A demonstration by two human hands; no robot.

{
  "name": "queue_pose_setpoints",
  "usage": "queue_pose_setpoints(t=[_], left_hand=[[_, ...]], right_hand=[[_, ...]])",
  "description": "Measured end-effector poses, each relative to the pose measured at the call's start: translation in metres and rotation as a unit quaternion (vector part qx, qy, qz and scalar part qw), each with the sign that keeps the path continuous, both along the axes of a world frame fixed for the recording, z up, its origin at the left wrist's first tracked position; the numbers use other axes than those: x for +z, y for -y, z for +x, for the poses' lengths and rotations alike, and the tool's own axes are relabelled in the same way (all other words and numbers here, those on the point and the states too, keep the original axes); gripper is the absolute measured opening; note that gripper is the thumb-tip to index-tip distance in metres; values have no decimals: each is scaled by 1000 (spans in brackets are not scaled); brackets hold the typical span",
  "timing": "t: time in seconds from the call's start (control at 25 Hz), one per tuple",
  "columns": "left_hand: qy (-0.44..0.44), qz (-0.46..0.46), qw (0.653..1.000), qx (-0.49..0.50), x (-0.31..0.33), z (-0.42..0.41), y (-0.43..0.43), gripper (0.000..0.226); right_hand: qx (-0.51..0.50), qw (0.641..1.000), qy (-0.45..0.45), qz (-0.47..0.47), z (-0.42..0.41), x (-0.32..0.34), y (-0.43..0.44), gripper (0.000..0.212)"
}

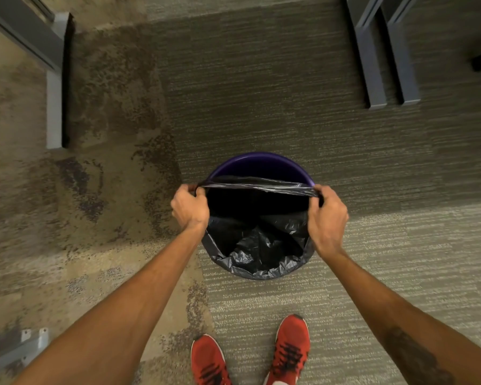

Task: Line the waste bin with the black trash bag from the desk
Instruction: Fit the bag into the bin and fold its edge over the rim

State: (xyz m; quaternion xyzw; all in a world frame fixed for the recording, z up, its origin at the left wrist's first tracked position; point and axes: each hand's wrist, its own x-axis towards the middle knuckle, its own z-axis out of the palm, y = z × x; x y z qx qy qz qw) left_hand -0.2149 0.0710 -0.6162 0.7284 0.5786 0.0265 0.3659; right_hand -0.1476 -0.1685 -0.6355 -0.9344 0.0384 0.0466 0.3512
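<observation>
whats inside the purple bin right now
The black trash bag sits inside the purple bin, its near edge folded over the rim, with both hands stretching the far edge. The bin's bottom is hidden by the bag.

Bare forearms, red shoes (pixel 290 348) – black laces, perhaps a forearm tattoo (pixel 417 357)

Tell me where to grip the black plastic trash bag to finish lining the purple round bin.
Grip the black plastic trash bag at its taut far hem, at both sides, from above. That edge spans the opening short of the bare purple bin's far rim; the near hem is already folded over.
</observation>
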Motion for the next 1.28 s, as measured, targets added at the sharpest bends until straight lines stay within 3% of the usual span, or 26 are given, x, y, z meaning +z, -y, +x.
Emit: queue_pose_setpoints(t=[0.2,0.4,0.64,0.8,0.96,1.12,1.28], left_hand=[[-31,-31,996,-75,-7,9,-1,33],[-65,-29,987,-143,-13,34,-4,38],[-12,12,973,-230,-21,60,-9,34],[82,-102,980,-148,-34,64,-16,30],[150,-120,977,-93,-40,60,-12,30],[153,-111,979,-71,-44,63,-5,28],[124,-111,985,-32,-45,71,-5,23]], right_hand=[[-35,995,-53,73,23,-8,-1,22],[8,991,-94,89,45,-14,0,25],[-20,971,-142,191,61,-21,1,26],[-11,966,-147,212,68,-24,5,14],[-16,971,-130,201,73,-29,8,15],[6,976,-139,166,84,-30,10,22],[52,986,-134,88,93,-24,9,13]])
